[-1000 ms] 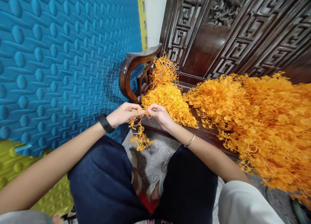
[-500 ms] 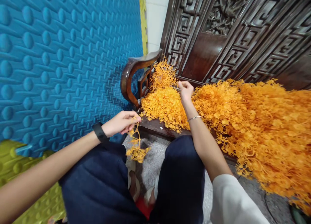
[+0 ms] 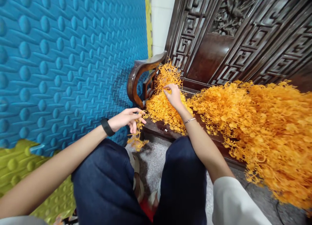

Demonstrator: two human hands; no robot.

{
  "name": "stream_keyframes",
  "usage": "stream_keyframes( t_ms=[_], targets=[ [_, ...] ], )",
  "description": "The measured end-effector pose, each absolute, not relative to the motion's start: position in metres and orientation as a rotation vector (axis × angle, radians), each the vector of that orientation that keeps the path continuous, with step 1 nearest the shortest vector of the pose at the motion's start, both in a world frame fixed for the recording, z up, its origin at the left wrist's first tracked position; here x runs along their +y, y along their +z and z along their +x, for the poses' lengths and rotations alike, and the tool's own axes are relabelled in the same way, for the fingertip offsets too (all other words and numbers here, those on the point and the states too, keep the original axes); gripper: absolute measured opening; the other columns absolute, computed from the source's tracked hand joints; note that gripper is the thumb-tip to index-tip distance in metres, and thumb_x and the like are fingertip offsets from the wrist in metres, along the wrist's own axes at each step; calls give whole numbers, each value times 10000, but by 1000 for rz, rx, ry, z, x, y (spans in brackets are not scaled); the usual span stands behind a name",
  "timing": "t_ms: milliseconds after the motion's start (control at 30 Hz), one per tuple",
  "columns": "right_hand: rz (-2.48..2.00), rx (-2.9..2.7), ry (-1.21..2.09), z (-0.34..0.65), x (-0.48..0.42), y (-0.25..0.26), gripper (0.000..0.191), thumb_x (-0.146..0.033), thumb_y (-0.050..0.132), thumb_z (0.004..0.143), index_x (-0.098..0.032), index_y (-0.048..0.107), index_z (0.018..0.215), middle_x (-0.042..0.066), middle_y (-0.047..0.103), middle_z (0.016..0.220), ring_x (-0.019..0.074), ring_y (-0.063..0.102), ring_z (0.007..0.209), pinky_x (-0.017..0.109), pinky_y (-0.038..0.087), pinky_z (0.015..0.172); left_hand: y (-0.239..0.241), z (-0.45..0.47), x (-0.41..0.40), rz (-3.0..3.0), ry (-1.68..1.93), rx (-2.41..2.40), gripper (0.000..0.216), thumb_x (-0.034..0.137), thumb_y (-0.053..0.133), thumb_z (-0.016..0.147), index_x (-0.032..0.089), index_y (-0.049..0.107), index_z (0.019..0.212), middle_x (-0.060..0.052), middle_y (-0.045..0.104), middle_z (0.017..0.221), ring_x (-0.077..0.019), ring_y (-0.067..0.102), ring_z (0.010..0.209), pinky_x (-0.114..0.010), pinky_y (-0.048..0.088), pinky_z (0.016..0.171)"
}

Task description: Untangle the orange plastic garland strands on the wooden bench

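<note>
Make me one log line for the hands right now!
left hand: orange strand hanging | right hand: over smaller orange pile, touch unclear | larger orange pile: on bench

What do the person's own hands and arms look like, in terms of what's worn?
Both the left hand and right hand are gloveless. The left wrist has a wide black band; the right forearm has a thin silver-coloured bracelet. The right sleeve is pale and short; the left sleeve barely shows.
</note>
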State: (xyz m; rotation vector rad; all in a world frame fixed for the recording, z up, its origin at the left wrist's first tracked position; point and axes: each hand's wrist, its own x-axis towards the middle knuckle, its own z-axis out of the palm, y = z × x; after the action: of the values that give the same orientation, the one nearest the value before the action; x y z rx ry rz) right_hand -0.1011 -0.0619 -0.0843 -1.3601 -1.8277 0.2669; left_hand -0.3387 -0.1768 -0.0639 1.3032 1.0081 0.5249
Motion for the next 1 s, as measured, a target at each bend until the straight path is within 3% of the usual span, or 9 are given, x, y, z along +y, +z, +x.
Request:
stream_keyframes(
  t_ms=[100,200,367,467,567,733,867,1000],
  targets=[
    [-1068,-1830,711,-118,-89,-71,103,-264,562,804,-171,602,816,51,648,833,174,590,819,329,448,818,-57,-338,-178,1276,628,1033,255,267,491,890,126,498,1103,-148,709,994,-91,554,341,-206,424,332],
    [-887,-1920,975,-134,-122,-60,232,-391,561,823,-175,593,746,14,622,696,133,579,695,282,449,730,-53,-337,-179,1243,742,1037,286,228,436,911,119,488,1170,-136,714,964,-92,544,337,-220,438,342],
    [-855,-2303,736,-148,-156,-57,344,-456,580,821,-168,572,634,-1,571,640,100,493,622,250,380,661,-52,-334,-180,1225,794,1039,368,225,400,930,118,476,1274,-27,679,650,-61,442,258,-172,322,289],
    [-999,-2389,471,-149,-162,-60,372,-507,644,767,-159,582,651,19,560,659,112,474,627,264,344,645,-52,-333,-180,1213,813,1024,367,232,400,933,139,478,1279,-64,718,812,-36,431,269,-170,321,293],
    [-1203,-2381,426,-147,-161,-66,395,-527,638,770,-145,628,672,56,578,683,143,502,672,286,338,662,-52,-334,-178,1190,866,985,300,234,429,916,126,509,1184,-97,718,918,-45,463,302,-194,380,319],
    [-1010,-2138,1126,-150,-149,-88,301,-324,670,775,-161,628,1024,39,635,906,129,552,765,271,412,727,-53,-335,-174,1147,953,884,131,223,541,823,141,514,922,-39,684,819,-80,520,359,-215,415,340],
    [-848,-1886,1459,-157,-145,-99,169,-292,695,724,-159,596,757,-17,591,723,103,539,681,262,432,699,-52,-332,-174,1142,965,900,174,237,623,767,157,498,859,23,597,692,-65,490,357,-190,380,335],
    [-808,-1752,1545,-157,-146,-93,180,-312,675,741,-168,568,733,-12,604,714,100,563,668,269,459,702,-53,-329,-175,1171,887,993,269,297,660,784,168,435,712,87,377,505,-10,303,309,-136,211,308]
  ],
)
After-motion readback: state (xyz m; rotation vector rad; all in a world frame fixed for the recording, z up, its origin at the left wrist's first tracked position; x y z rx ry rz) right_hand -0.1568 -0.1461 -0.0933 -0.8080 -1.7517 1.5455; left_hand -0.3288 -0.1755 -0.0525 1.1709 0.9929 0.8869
